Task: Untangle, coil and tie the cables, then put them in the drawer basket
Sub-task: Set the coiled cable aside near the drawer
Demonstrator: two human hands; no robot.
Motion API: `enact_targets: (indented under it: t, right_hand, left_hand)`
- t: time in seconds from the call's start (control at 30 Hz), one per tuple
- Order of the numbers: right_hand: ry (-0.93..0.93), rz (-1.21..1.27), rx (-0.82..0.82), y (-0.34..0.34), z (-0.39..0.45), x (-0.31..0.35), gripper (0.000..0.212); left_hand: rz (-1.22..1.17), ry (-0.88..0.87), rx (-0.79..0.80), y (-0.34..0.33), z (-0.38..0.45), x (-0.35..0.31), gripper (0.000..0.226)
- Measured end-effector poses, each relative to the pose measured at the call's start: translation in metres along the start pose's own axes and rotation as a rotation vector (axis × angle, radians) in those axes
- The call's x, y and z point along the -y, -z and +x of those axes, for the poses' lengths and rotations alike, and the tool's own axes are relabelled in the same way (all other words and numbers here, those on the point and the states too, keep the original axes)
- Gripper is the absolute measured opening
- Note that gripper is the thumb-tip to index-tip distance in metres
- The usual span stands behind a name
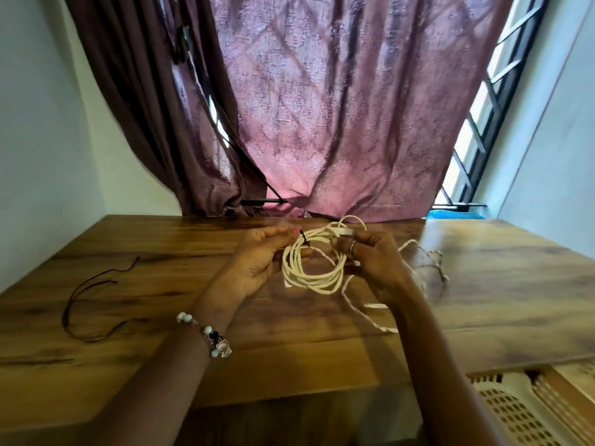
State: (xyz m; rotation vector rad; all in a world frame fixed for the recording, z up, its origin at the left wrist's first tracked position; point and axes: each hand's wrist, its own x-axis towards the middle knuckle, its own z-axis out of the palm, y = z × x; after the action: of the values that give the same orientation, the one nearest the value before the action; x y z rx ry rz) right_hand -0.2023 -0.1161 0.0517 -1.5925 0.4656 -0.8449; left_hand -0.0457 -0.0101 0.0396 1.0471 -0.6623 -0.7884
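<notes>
- Left hand (262, 255): fingers pinch the white cable coil (314, 268) at its black tie (303, 238).
- Right hand (370, 252): fingers grip the coil's far side, above the surface (161, 252).
- Advice: hold loops bunched while cinching the tie.

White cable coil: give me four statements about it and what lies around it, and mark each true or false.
1. Both hands hold the white cable coil. True: the left hand and the right hand grip it.
2. A thin dark cord lies on the table to the left. True.
3. The coil sits inside the basket. False: it is held above the table.
4. The curtain is green. False: it is purplish pink.
</notes>
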Motion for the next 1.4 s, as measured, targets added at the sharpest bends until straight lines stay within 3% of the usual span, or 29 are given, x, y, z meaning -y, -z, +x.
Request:
enact_targets:
  t: [0.13,0.37,0.67,0.83,0.97,1.23,1.4]
  right_hand:
    - [0.011,-0.003,-0.123,0.042,-0.02,0.018,0.009]
    - [-0.007,0.105,-0.528,0.153,-0.053,0.025,0.014]
    - [-0.208,0.127,-1.058,0.284,-0.066,-0.035,0.01]
    - [-0.331,-0.137,-1.18,0.324,-0.048,-0.091,0.03]
    - [-0.423,-0.539,-1.215,0.303,-0.049,-0.074,0.046]
    - [-0.354,-0.604,-1.324,0.281,-0.058,-0.059,0.042]
    - [-0.18,-0.66,-1.164,0.255,-0.055,-0.048,0.024]
  left_hand:
    - [0.081,-0.004,0.037,-0.049,-0.001,0.01,0.015]
    - [0.119,0.064,0.126,-0.14,0.008,0.04,0.011]
    - [0.173,0.118,0.284,-0.235,0.022,0.092,0.01]
    - [0.25,0.056,0.271,-0.249,0.029,0.099,0.009]
    - [0.339,-0.063,0.195,-0.251,0.038,0.105,0.011]
    - [0.185,-0.074,0.135,-0.245,0.04,0.117,0.015]
    - [0.035,-0.054,0.052,-0.231,0.037,0.108,0.012]
